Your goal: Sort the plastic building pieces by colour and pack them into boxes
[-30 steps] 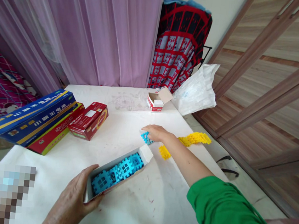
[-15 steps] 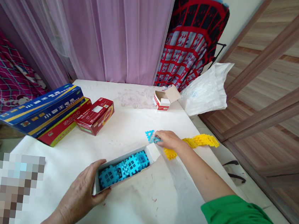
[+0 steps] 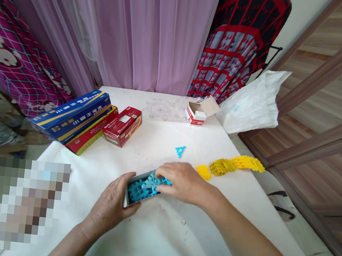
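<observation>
My left hand (image 3: 114,203) grips the near left end of a narrow open box (image 3: 126,196), thumb on one side and fingers on the other. Blue plastic building pieces (image 3: 138,190) with notched edges and window shapes lie inside it. Over the box's right end, my right hand (image 3: 180,182) pinches a light blue triangular building piece (image 3: 152,180) above the others; its fingers hide that end of the box. Another blue triangle (image 3: 180,151) lies alone on the table, beyond my right hand. Yellow notched pieces (image 3: 222,166) lie in an overlapping row to the right.
Blue battery boxes (image 3: 74,114) and a red-green box (image 3: 89,133) are at the table's left, beside a dark red box (image 3: 123,126). A small open carton (image 3: 195,114) stands at the back, near a white bag (image 3: 253,102) at the right edge. The table (image 3: 157,139) has a white cover.
My right hand has moved left and nearer, from the loose blue triangles to the box, bringing a triangle with it. One triangle stays on the table. The camera view has shifted slightly.
</observation>
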